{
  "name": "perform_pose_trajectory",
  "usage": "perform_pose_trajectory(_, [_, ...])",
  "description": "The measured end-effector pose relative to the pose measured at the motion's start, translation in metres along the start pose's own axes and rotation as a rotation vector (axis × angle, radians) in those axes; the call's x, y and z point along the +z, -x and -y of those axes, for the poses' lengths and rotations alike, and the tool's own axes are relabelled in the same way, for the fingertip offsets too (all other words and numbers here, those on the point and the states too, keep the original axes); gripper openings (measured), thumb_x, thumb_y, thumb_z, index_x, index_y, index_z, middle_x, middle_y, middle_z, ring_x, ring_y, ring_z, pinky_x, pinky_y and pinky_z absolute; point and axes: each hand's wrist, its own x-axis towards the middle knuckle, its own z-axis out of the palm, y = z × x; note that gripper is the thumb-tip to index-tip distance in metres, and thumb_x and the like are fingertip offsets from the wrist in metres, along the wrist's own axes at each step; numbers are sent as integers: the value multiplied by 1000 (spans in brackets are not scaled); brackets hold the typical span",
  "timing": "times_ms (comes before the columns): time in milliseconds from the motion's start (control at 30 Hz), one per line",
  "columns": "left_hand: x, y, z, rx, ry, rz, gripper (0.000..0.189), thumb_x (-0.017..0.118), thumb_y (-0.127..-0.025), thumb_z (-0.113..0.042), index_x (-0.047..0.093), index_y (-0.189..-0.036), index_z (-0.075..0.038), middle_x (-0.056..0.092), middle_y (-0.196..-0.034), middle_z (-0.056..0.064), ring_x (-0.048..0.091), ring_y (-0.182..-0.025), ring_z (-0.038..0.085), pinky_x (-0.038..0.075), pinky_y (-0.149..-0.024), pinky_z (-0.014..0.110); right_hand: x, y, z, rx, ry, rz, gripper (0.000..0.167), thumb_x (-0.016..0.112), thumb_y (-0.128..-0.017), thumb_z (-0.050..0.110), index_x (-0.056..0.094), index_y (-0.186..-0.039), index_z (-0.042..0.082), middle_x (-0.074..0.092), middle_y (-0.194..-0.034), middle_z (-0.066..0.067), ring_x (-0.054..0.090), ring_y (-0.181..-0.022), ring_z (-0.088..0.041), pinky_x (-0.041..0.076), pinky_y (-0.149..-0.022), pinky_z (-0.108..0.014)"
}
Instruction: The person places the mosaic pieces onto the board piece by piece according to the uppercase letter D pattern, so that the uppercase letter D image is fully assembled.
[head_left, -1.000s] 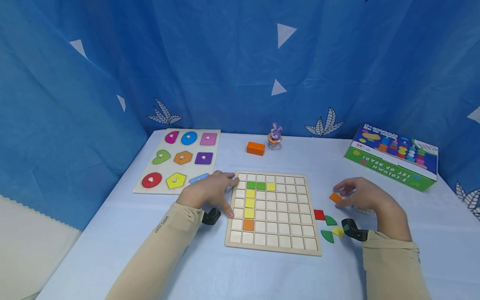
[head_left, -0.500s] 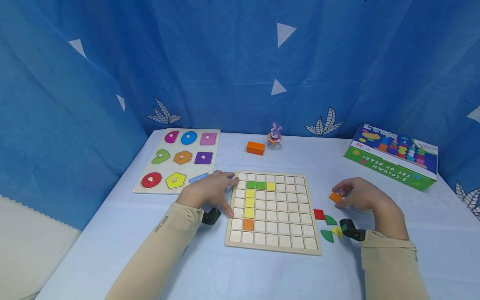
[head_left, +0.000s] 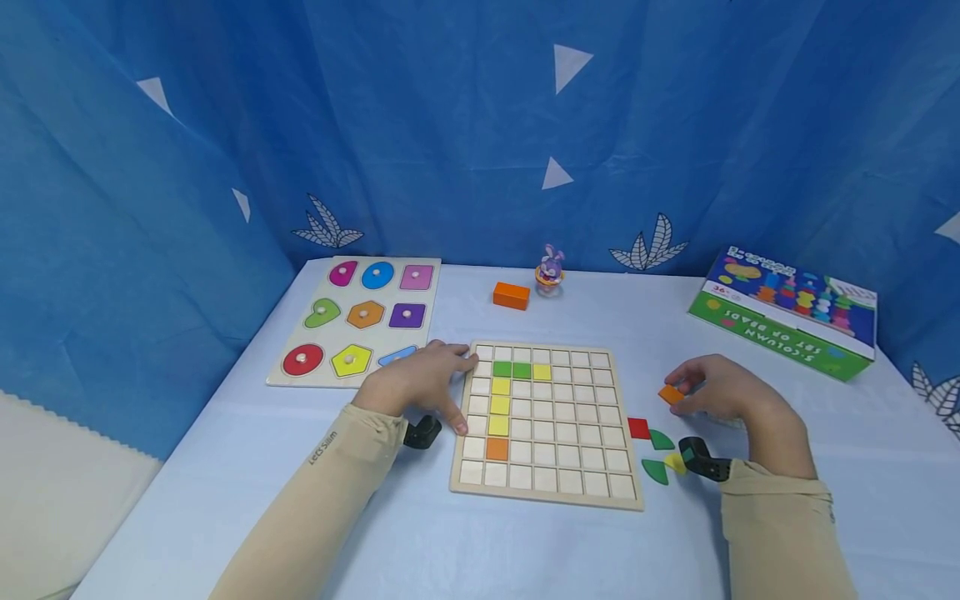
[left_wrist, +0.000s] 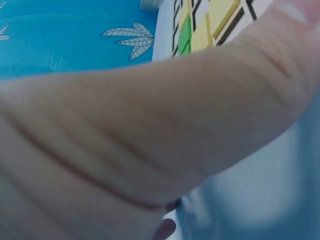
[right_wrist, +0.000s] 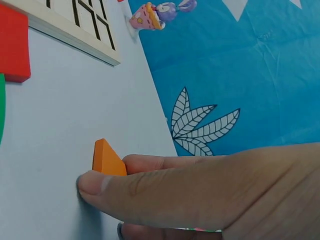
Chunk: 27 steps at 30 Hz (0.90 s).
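My left hand (head_left: 422, 379) rests along the left edge of a wooden grid board (head_left: 547, 501), thumb and index finger spread apart on its rim. Green tiles (head_left: 512, 370), several yellow tiles (head_left: 499, 405) and one orange square tile (head_left: 497, 449) sit in the board's cells. To the right of the board, my right hand (head_left: 726, 389) pinches a small orange tile (right_wrist: 107, 160) between thumb and fingers, close over the table. In the left wrist view my thumb (left_wrist: 150, 125) covers much of the picture.
Beside the board's right edge lie a red square tile (head_left: 638, 428), green quarter-round pieces (head_left: 655, 472) and a yellow piece (head_left: 676, 463). A shape puzzle (head_left: 315, 321), an orange block (head_left: 511, 297), a purple rabbit figure (head_left: 550, 271) and a toy box (head_left: 783, 333) stand farther back.
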Motion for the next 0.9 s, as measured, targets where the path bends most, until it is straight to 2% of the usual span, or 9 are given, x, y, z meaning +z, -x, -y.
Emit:
perform_pose_trajectory(233, [0,0,0,-7,8,2,113,96,-60,-48,41,-156,-26,29,-163,-1,27,-147,27,37,-112,50,0,1,1,-8,1,16,49,87,-80,17,67,-121,1,61,-109,-19,51,-102,-38,51,-83,-52])
perform_pose_trajectory(600, [2,-1,1,-1,-10,4,111,95,-61,-49,41,-156,-27,29,-164,-1,27,-146,27,37,-113,49,1,6,5,-110,34,60,44,83,-83,16,67,-123,5,62,-115,-17,53,-106,-39,51,-86,-56])
perform_pose_trajectory(767, [2,0,1,-2,0,3,112,96,-60,-48,41,-156,-27,29,-164,-2,27,-147,26,37,-112,49,1,9,11,-184,47,73,41,81,-86,19,67,-123,9,62,-115,-13,58,-104,-35,53,-85,-53])
perform_pose_trajectory(900, [1,0,1,3,-6,-1,112,95,-60,-48,41,-156,-26,29,-164,-1,27,-146,27,37,-113,49,1,16,24,-289,38,97,38,80,-87,18,68,-123,11,62,-114,-9,58,-104,-33,56,-84,-49])
